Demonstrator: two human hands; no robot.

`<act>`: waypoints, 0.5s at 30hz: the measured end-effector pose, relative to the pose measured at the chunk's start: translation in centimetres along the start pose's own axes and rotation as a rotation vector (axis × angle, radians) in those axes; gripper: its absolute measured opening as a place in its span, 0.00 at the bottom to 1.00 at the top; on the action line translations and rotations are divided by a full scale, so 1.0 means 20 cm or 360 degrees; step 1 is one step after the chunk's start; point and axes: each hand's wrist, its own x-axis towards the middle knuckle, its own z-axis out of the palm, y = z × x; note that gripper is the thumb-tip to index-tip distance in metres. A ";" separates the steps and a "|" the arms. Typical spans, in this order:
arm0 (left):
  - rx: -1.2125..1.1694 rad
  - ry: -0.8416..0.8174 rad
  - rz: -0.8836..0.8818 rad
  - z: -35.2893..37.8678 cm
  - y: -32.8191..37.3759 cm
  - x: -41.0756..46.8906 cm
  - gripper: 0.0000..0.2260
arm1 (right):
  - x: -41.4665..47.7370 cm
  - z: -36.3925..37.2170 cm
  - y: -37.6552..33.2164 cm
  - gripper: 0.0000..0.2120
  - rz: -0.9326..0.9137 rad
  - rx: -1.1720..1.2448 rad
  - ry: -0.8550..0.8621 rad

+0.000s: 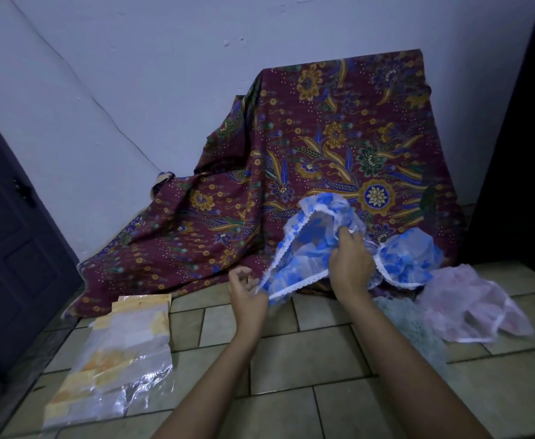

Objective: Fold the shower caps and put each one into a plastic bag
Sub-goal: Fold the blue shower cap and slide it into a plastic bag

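Blue-flowered shower cap [310, 248] hangs above the floor's far edge, its white lace rim pinched at 7 o'clock by the left hand [247, 296] and bunched at 3 o'clock in the right hand [350, 264]. Plastic bags [114, 356] lie at 8 o'clock; bare tiles [307, 359] stretch between.

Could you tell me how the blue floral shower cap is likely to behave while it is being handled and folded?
Probably floppy: the blue shower cap sags in loose folds between the left hand and right hand. It looks thin and translucent, so likely very light. Its gathered white trim suggests it may spring open again after folding.
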 end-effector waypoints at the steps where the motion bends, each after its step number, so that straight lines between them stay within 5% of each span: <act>1: -0.0042 -0.0004 -0.0014 0.00 0.01 0.00 0.21 | 0.00 -0.01 0.00 0.16 -0.0060 -0.0171 -0.0014; 5: -0.0192 -0.0383 -0.0075 0.00 0.11 0.00 0.25 | 0.01 0.01 0.03 0.18 -0.0361 -0.0033 -0.0133; 10: -0.0127 -0.0738 -0.0178 -0.06 0.13 0.07 0.39 | 0.00 -0.01 -0.01 0.18 -0.0453 0.0679 -0.0759; 15: 0.0002 -0.0649 -0.0138 -0.10 0.11 0.11 0.18 | 0.00 -0.09 -0.03 0.11 -0.0166 0.1119 -0.0940</act>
